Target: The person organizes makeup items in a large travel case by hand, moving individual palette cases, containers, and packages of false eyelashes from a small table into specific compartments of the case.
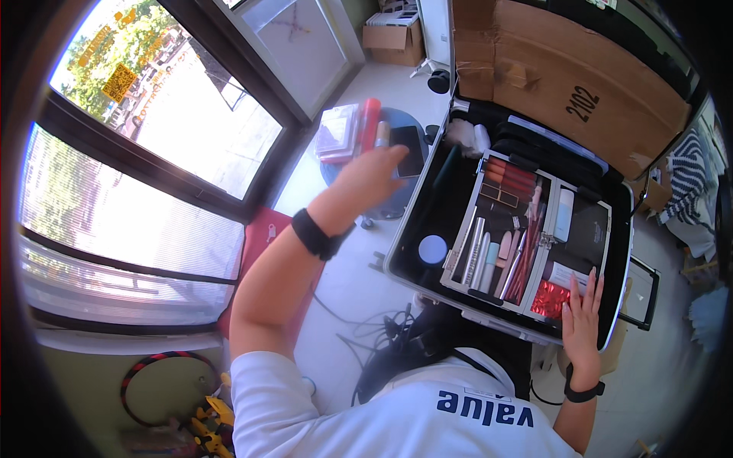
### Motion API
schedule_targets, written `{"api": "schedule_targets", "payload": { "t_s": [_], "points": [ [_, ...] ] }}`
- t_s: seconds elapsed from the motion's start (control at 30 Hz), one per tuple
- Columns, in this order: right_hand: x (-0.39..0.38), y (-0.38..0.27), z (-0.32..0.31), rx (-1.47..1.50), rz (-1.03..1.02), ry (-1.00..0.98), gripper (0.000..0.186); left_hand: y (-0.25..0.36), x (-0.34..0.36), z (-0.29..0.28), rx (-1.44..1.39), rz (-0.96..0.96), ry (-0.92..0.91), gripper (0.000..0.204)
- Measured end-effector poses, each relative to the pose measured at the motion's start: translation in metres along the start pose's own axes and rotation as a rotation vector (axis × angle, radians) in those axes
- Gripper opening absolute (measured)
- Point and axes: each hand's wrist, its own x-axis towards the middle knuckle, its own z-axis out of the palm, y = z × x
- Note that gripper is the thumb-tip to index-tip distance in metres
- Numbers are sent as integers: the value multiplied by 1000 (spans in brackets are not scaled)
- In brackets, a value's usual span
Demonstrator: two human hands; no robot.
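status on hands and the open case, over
Left hand blurred over round stool, grip unclear. Right hand spread beside red foil packet. Case open, cosmetics inside. Dark slab near left hand.

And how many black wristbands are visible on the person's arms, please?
2. One black wristband sits at the wrist behind the left hand; the other black wristband sits at the wrist behind the right hand. Neither is hidden.

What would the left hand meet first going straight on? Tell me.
The left hand would likely meet the dark phone-like slab on the round stool first, though depth is unclear.
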Motion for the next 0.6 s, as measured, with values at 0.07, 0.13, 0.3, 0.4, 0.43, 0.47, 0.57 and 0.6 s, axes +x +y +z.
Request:
{"api": "schedule_targets", "payload": {
  "t_s": [0.07,0.13,0.3,0.4,0.43,0.47,0.57,0.6],
  "points": [
    [0,1,1,-7,16,-11,48,-31,36,4,-46,-110,-44,51],
    [1,1,-1,9,14,-13,48,-66,62,26,-83,-222,-80,48],
    [2,2,-4,29,-46,-9,49,-136,131,122,-119,-324,250,76],
    [2,2,-6,69,-34,-48,52,-125,148,135,-63,-419,106,74],
    [3,1,-9,74,-11,-67,52,-124,160,137,-67,-402,104,74],
    [3,0,-10,76,-2,-75,52,-127,161,140,-24,-474,91,64],
    [4,-1,-11,84,26,-111,53,-135,173,141,88,-545,74,45],
    [4,-1,-10,75,37,-119,53,-139,177,145,85,-556,87,45]
  ]
}}
